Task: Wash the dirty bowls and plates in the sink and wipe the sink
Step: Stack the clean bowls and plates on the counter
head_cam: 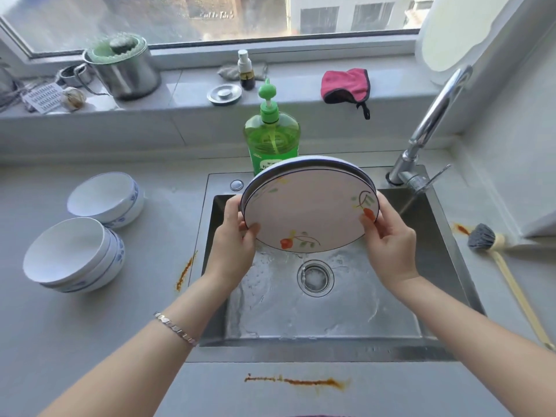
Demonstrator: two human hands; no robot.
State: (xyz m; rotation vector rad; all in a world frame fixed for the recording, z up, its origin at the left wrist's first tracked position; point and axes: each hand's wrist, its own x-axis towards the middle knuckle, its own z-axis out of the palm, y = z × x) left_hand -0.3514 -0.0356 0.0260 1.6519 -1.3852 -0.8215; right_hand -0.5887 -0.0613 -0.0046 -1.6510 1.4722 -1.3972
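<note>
My left hand (236, 236) and right hand (389, 236) grip opposite edges of the stacked plates (310, 212), tilted above the back half of the sink (433, 260); bowls (75, 254) sit in two piles toward the left edge of the counter (90, 326)

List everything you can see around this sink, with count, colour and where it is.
sink: one, steel, centre
plates: apparently two, white with flowers, held together over the sink
bowls: two stacks, white and blue, counter left of sink
soap bottle: one, green, behind sink
faucet: one, chrome, sink's right rear
brush: one, grey bristles, wooden handle, right counter
cloth: one, pink, windowsill
pot: one, steel with green lid, left windowsill
spray bottle: one, white and brown, windowsill
stains: three, orange, counter around sink
left hand: grips plates' left edge
right hand: grips plates' right edge
</note>
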